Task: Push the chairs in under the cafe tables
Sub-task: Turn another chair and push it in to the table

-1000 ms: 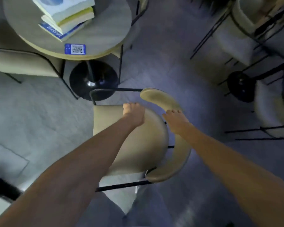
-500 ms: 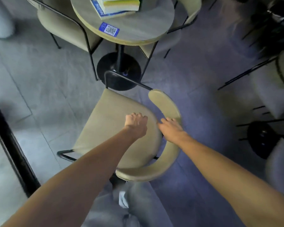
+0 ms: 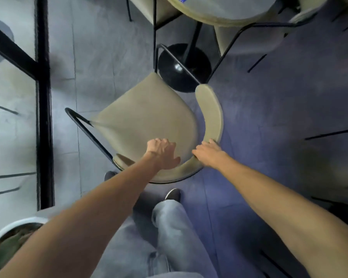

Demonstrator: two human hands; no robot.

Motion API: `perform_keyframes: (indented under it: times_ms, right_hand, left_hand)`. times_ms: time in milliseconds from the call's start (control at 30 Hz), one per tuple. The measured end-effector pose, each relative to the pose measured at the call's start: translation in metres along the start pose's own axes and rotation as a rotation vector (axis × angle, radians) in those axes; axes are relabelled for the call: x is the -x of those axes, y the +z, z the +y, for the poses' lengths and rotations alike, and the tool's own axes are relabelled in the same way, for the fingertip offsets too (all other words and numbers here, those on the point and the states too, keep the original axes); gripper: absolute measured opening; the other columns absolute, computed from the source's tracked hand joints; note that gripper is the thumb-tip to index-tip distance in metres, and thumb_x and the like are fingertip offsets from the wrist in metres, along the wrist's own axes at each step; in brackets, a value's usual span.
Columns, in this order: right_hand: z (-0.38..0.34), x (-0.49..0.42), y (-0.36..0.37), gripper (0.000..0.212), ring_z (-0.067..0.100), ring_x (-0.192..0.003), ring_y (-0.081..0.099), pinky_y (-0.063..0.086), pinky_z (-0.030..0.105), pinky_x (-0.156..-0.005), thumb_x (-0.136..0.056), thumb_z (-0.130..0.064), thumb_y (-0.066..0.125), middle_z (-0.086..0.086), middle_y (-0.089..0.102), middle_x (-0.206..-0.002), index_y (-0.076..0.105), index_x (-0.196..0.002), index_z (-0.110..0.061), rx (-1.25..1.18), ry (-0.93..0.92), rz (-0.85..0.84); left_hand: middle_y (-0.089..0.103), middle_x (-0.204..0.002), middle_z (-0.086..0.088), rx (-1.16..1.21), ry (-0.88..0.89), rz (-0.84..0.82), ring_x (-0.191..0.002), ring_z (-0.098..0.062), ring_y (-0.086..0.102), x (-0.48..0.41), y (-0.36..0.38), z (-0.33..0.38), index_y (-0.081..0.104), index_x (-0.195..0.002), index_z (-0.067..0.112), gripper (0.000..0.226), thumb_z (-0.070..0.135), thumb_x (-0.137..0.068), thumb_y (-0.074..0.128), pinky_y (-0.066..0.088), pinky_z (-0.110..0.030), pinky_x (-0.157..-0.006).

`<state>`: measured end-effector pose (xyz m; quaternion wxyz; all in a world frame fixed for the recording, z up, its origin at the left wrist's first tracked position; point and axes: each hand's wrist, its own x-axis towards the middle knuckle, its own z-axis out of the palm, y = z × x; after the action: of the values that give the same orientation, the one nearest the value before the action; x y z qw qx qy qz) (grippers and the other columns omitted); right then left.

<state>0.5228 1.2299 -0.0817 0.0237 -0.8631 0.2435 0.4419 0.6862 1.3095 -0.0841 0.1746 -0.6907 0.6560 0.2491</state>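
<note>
Grey floor tiles [image 3: 92,49] spread below a cafe corner seen from overhead. On the curved backrest [image 3: 211,117] of the beige chair [image 3: 149,119], the left hand [image 3: 162,152] is curled over the padded rim at its near bend, fingers folded toward the seat, and the right hand [image 3: 208,154] is clamped on the same rim just beside it, fingers wrapped over the outer edge. The chair stands out in the open, its seat turned at an angle, with its far corner close to the black pedestal base [image 3: 184,67] of the round surface [image 3: 225,11]; it is not tucked beneath. Two other beige chairs flank that pedestal, nearer the tabletop. Behind the chair, jeans [image 3: 169,227] and a dark shoe [image 3: 172,194] show, and a white planter [image 3: 12,229] sits at the lower left.
</note>
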Motion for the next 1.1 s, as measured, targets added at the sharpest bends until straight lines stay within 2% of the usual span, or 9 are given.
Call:
perform_keyframes:
  times_ms: [133, 233, 300, 400, 467, 667, 833, 1100]
  right_hand:
    - [-0.002, 0.008, 0.021, 0.038, 0.029, -0.126, 0.05, 0.03, 0.046, -0.105, -0.095, -0.011, 0.045, 0.002, 0.06, -0.129, 0.053, -0.131, -0.021, 0.066, -0.022, 0.102]
    - [-0.006, 0.011, 0.035, 0.036, 0.028, -0.122, 0.053, 0.028, 0.046, -0.106, -0.094, -0.011, 0.045, 0.0, 0.063, -0.123, 0.056, -0.126, -0.023, 0.087, 0.016, 0.211]
    - [-0.009, 0.011, 0.042, 0.035, 0.028, -0.119, 0.055, 0.029, 0.046, -0.105, -0.095, -0.011, 0.042, 0.0, 0.066, -0.118, 0.06, -0.122, -0.025, 0.07, 0.043, 0.259]
    - [-0.012, 0.01, 0.047, 0.036, 0.027, -0.117, 0.057, 0.027, 0.046, -0.107, -0.095, -0.01, 0.04, -0.001, 0.068, -0.115, 0.061, -0.119, -0.026, 0.036, 0.069, 0.283]
    - [-0.013, 0.014, 0.049, 0.035, 0.026, -0.116, 0.058, 0.027, 0.046, -0.106, -0.095, -0.01, 0.041, -0.001, 0.069, -0.114, 0.062, -0.119, -0.027, 0.02, 0.082, 0.29]
    - [-0.028, 0.03, 0.067, 0.035, 0.026, -0.116, 0.058, 0.027, 0.045, -0.105, -0.094, -0.011, 0.043, -0.001, 0.07, -0.115, 0.062, -0.118, -0.029, -0.075, 0.148, 0.25]
    - [-0.041, 0.046, 0.078, 0.036, 0.027, -0.118, 0.058, 0.029, 0.044, -0.103, -0.093, -0.007, 0.044, 0.0, 0.069, -0.118, 0.061, -0.118, -0.027, -0.155, 0.221, 0.241]
    - [-0.046, 0.05, 0.081, 0.031, 0.027, -0.11, 0.06, 0.031, 0.047, -0.099, -0.089, -0.01, 0.049, 0.001, 0.071, -0.108, 0.061, -0.11, -0.029, -0.324, 0.309, 0.258]
  left_hand:
    - [0.063, -0.118, -0.007, 0.051, -0.028, -0.031, -0.108, -0.031, 0.063, 0.019, 0.028, 0.026, 0.058, -0.121, 0.025, 0.074, 0.08, -0.079, 0.033, 0.05, -0.041, -0.086]
    - [0.064, -0.117, -0.007, 0.074, -0.041, -0.041, -0.106, -0.031, 0.063, 0.031, 0.046, 0.04, 0.058, -0.118, 0.024, 0.073, 0.081, -0.077, 0.035, 0.05, -0.042, -0.086]
    - [0.062, -0.118, -0.006, 0.05, -0.044, -0.035, -0.108, -0.033, 0.061, 0.039, 0.059, 0.048, 0.054, -0.121, 0.023, 0.063, 0.071, -0.081, 0.044, 0.048, -0.044, -0.087]
    - [0.058, -0.117, -0.006, 0.036, -0.069, 0.022, -0.106, -0.033, 0.059, 0.046, 0.075, 0.053, 0.046, -0.123, 0.022, 0.036, 0.035, -0.09, 0.053, 0.047, -0.047, -0.087]
    - [0.059, -0.115, -0.005, 0.05, -0.07, 0.045, -0.104, -0.033, 0.06, 0.049, 0.08, 0.053, 0.045, -0.123, 0.024, 0.033, 0.024, -0.091, 0.051, 0.044, -0.045, -0.085]
    - [0.06, -0.112, -0.003, -0.034, -0.017, 0.042, -0.101, -0.031, 0.061, 0.054, 0.09, 0.052, 0.046, -0.123, 0.028, 0.032, 0.023, -0.092, 0.051, 0.044, -0.044, -0.084]
    - [0.06, -0.112, -0.002, -0.161, 0.019, 0.047, -0.103, -0.029, 0.06, 0.054, 0.09, 0.049, 0.047, -0.121, 0.031, 0.032, 0.026, -0.091, 0.055, 0.039, -0.045, -0.09]
    - [0.064, -0.116, -0.003, -0.313, 0.077, 0.114, -0.113, -0.03, 0.056, 0.038, 0.061, 0.035, 0.052, -0.124, 0.03, 0.038, 0.015, -0.089, 0.057, 0.03, -0.045, -0.106]
